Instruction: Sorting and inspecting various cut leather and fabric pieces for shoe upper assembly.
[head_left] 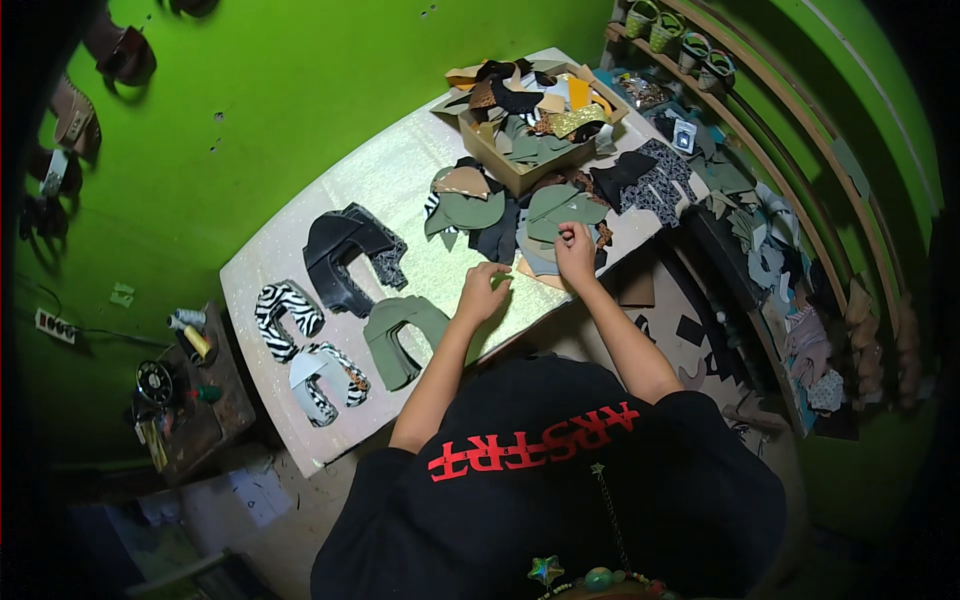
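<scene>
My right hand (575, 252) is closed at the near edge of a pile of olive-green cut pieces (562, 207), its fingertips pinching the edge of a green piece. Grey, tan and leopard-print pieces show beneath that pile. My left hand (486, 288) rests over the table beside it, fingers loosely apart, with nothing seen in them. Just beyond lies a second pile with a green piece (470, 213) and a tan piece (462, 182) on top. To the left sit stacks of U-shaped pieces: green (390, 345), black (330, 262), zebra-print (287, 318) and light grey (318, 375).
A cardboard box (520, 172) heaped with scraps stands at the table's far end. The pale table (270, 250) meets a green wall. At right are wooden racks (740, 100) with scraps and small baskets; at left, a small stand with a handwheel (155, 381) and thread spools.
</scene>
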